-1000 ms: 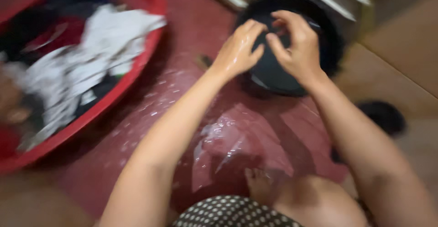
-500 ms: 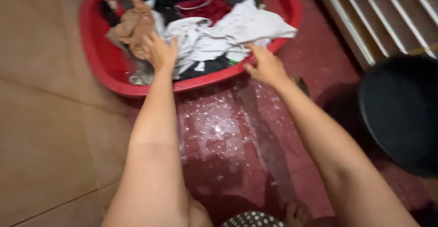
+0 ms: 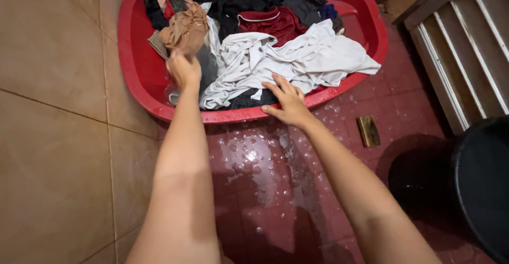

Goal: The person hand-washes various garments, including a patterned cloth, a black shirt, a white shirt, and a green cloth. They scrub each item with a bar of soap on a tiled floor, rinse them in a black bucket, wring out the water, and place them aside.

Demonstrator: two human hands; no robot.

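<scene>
A red oval basin [image 3: 139, 78] full of wet clothes sits on the wet floor ahead of me. My left hand [image 3: 183, 68] is closed on a tan garment [image 3: 184, 29] and holds it just above the pile at the basin's left. My right hand [image 3: 286, 100] rests with spread fingers on a white cloth [image 3: 297, 57] at the basin's near rim. Dark garments and a maroon piece [image 3: 275, 22] lie further back in the basin.
A black bucket [image 3: 482, 184] stands at the right edge. A small brown block [image 3: 368, 131] lies on the red tiled floor [image 3: 265, 189], which is wet. Beige tiles [image 3: 53, 136] lie to the left, a white slatted panel [image 3: 466, 36] at upper right.
A second ago both hands were over the black bucket. The view swung left to the red basin; my left hand took the tan garment and my right hand settled on the white cloth.
</scene>
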